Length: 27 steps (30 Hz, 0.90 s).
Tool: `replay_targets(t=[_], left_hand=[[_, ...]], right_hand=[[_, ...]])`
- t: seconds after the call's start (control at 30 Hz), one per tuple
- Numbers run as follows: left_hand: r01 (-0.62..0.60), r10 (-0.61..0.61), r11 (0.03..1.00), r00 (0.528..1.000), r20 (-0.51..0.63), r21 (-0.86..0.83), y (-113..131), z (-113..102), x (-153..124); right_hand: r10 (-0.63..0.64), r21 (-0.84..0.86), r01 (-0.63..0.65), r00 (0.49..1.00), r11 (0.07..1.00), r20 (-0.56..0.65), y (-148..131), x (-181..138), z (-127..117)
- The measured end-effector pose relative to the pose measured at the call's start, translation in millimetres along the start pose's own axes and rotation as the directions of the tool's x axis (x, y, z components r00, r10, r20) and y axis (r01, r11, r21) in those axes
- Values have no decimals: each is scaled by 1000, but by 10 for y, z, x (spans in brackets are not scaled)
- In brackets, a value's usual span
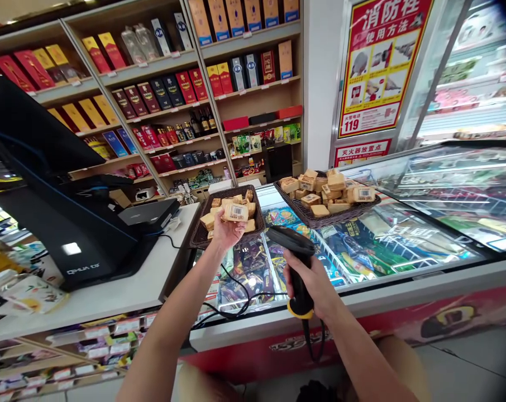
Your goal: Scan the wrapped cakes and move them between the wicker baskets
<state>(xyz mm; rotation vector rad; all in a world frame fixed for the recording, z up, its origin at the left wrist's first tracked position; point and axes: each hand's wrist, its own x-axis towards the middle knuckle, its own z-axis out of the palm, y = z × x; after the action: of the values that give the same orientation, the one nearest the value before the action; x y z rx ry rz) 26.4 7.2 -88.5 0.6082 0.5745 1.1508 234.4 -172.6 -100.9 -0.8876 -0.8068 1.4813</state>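
A small packaged bread (235,212) with a barcode label facing up is gripped by my left hand (228,231). It hovers over the left dark wicker basket (259,223), where several similar packs lie. My right hand (314,282) is wrapped around the handle of a black barcode scanner (292,243) with a yellow ring near its base. The scanner's head points left, toward the held pack but apart from it. Its black cable (247,304) runs left across the freezer glass. Behind the scanner, a second wicker basket (305,215) is heaped with more packs.
Both baskets rest on a glass-topped chest freezer (387,268) with packaged goods inside. To the left, a counter (152,279) carries a black checkout terminal (98,234). Shelves of boxed bottles (165,92) line the wall behind. A red fire-hydrant poster (382,67) hangs at the back right.
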Motion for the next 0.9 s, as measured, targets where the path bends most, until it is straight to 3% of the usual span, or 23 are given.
replay_targets(t=[0.13,0.33,0.57,0.77,0.9], left_hand=[[23,-24,999,1000,16,28,-34,-37,-36],[56,-59,997,997,51,52,-66,-14,-78],[34,-34,988,999,-1,154,-61,-62,-116],[-86,141,908,984,-107,410,113,-194,-128],[-136,375,714,902,-212,686,313,-352,-99]], right_hand=[[24,74,-24,1000,997,-8,-36,116,93],[4,45,-5,1000,999,31,-10,168,170],[28,33,-30,997,999,69,41,142,138],[33,23,-34,998,999,61,68,105,54],[50,56,-52,998,997,46,86,96,-31]])
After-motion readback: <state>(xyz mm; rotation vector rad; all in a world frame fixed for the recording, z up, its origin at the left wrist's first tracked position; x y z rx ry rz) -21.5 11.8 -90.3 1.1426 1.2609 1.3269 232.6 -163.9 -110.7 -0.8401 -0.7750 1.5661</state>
